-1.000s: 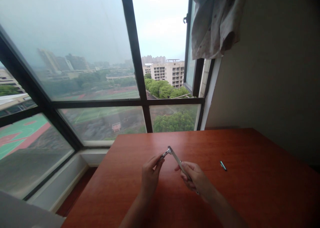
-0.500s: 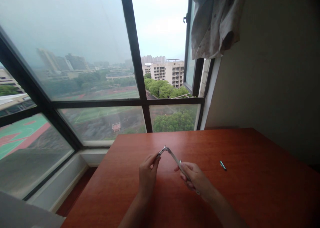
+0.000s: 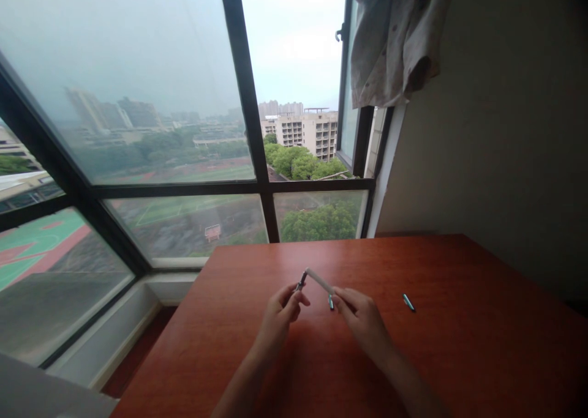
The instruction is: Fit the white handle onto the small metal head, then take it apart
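Over the reddish-brown wooden table (image 3: 459, 344), both of my hands hold a thin silvery pen-like stick (image 3: 318, 279). My left hand (image 3: 281, 314) pinches a small dark end piece (image 3: 302, 281) at the stick's far tip. My right hand (image 3: 365, 323) is closed round the near end of the stick, palm down. A small teal bit (image 3: 331, 302) shows just below the stick beside my right fingers. A small teal cap-like piece (image 3: 408, 302) lies on the table to the right of my right hand.
A large dark-framed window (image 3: 250, 130) fills the left and middle, with a white sill (image 3: 179, 262) below it. A pale cloth (image 3: 395, 38) hangs at the top right. A plain wall (image 3: 505, 130) stands right behind the table.
The stick has tilted flatter and my right hand has turned palm down and slid up along it. My left hand shifted slightly and keeps its pinch on the tip.
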The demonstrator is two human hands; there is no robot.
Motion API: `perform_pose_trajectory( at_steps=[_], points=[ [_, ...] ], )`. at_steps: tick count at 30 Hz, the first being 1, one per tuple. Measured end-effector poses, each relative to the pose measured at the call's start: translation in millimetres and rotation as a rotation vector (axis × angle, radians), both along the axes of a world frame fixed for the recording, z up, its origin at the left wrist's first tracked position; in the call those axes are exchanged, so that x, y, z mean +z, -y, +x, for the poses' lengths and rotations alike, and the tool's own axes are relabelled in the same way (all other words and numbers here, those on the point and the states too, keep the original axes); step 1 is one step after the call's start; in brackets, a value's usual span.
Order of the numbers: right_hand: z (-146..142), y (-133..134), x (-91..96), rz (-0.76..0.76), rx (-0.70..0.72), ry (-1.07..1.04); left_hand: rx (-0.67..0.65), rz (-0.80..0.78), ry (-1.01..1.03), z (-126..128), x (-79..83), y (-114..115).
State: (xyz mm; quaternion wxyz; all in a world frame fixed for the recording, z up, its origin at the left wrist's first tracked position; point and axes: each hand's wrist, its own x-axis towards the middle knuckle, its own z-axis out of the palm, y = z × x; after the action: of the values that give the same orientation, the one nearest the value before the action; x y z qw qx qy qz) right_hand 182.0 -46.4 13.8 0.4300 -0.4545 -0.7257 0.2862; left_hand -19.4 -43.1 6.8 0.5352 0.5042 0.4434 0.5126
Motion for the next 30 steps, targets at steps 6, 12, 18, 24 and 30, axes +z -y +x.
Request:
perform_pose_trajectory(
  at_steps=[6, 12, 18, 24, 30],
  points=[
    [12.9, -9.0, -4.9, 0.12, -0.038, 0.089, -0.06, -0.112, 0.196, 2.0, 5.4, 3.2],
    [19.8, -12.9, -6.9, 0.148, -0.07, 0.143, -0.041, -0.161, 0.271, -0.5, 10.8, 4.4],
    [20.5, -11.1, -3.9, 0.164, -0.062, 0.169, -0.095, -0.191, 0.207, 0.6, 6.9, 4.3],
    [19.8, -10.2, -3.8, 0.156, -0.048, 0.196, -0.117, -0.168, 0.089, 0.1, -0.6, 1.3],
    [19.0, -11.9, -1.4, 0.148, -0.062, 0.158, -0.083, -0.146, 0.162, -1.7, 1.4, 1.2]
  ],
)
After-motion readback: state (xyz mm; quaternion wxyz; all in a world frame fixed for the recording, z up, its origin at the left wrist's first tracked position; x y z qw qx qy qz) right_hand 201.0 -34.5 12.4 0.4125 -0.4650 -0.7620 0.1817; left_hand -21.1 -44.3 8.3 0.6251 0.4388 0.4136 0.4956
